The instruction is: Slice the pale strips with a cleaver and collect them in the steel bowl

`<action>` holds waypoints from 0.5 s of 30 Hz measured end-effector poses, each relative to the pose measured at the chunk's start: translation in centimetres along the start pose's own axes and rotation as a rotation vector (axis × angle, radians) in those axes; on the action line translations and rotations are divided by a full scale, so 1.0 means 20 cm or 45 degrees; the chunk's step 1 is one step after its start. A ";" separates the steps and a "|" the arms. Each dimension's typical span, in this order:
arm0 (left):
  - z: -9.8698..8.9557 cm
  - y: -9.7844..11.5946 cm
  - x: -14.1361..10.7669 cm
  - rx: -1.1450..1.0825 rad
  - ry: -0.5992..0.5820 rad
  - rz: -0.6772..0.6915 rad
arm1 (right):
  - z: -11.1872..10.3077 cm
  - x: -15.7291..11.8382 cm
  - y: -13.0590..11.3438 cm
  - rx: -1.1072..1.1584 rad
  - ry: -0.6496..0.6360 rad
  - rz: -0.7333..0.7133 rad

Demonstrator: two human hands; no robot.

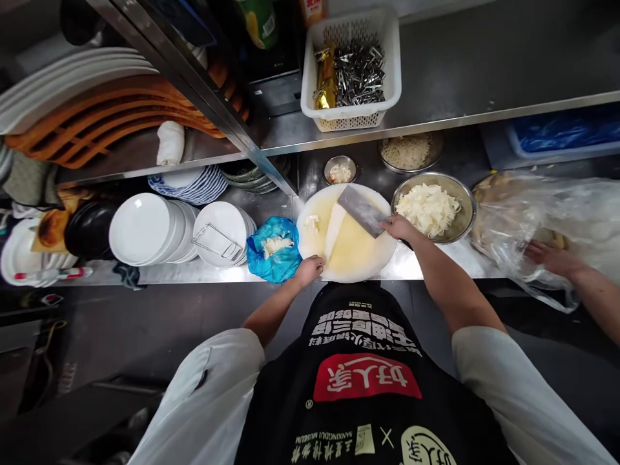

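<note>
My right hand (pixel 398 227) is wrapped round the handle of a cleaver (pixel 361 210), its broad grey blade lying over the round cutting board (pixel 372 258). Beside the blade, a long pale wedge of food (pixel 335 226) rests on the board; I cannot tell its kind. My left hand (pixel 310 270) is at the board's near left edge, fingers pinched together close to the wedge's lower end. Whatever they hold is too small to make out. Small pale scraps (pixel 310 225) lie on the board's left side. Right of the board, a metal bowl (pixel 467 223) holds pale, thin slices (pixel 429 208).
A blue plastic bag (pixel 261 258) with pale scraps touches the board's left. Stacked white plates (pixel 140 226) stand farther left. Behind are small bowls (pixel 354 161) and a shelf with a basket (pixel 351 115) of metal clips. At right, another person's hand (pixel 552 257) reaches into a clear bag (pixel 591 219).
</note>
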State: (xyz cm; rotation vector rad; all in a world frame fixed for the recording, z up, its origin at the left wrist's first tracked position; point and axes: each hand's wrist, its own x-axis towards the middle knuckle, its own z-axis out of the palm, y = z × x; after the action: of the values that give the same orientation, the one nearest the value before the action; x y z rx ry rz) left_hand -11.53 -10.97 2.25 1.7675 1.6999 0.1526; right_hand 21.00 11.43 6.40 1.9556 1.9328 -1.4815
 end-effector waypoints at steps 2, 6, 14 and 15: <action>-0.01 0.01 0.00 -0.020 0.062 -0.017 | -0.06 0.04 0.02 -0.113 0.060 0.057; -0.10 0.08 -0.03 -0.159 0.293 -0.082 | -0.06 -0.03 0.08 -0.263 0.139 -0.034; -0.33 0.16 -0.02 -0.363 0.555 -0.175 | 0.03 -0.27 0.13 0.022 -0.057 0.036; -0.36 0.16 0.00 -0.375 0.564 -0.182 | 0.02 -0.26 0.13 0.069 -0.041 0.040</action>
State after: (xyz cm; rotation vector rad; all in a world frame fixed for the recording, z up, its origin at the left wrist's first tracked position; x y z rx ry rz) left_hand -12.45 -8.10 9.48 1.4575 1.9805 0.7382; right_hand 23.87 6.64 7.84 1.9614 1.8598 -1.5635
